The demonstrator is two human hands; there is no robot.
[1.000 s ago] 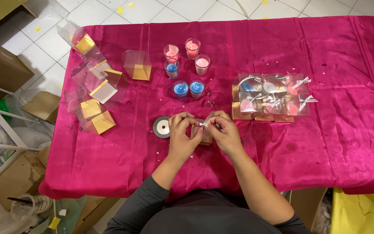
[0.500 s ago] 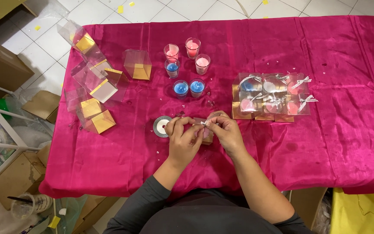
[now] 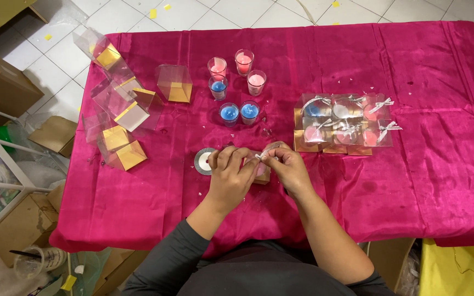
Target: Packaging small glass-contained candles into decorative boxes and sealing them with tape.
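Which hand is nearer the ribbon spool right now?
Left. The left hand lies right beside the ribbon spool, nearly touching it; the right hand is farther off, beyond the small box.

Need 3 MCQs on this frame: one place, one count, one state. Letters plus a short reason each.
1. Where is the ribbon spool?
A. beside the left hand
B. on the finished boxes
C. on the floor

2. How many loose candle cups stand on the pink cloth?
A. three
B. six
C. nine

3. What state are the clear boxes at the left in?
A. tied with bows
B. empty, no bows, some tipped over
C. flattened in a stack

Answers:
1 A: the spool lies on the cloth right next to the left hand, while both hands, the right hand too, pinch a ribbon on a small box.
2 B: three pinkish and three blue cups.
3 B: only the packed boxes at the right carry bows.
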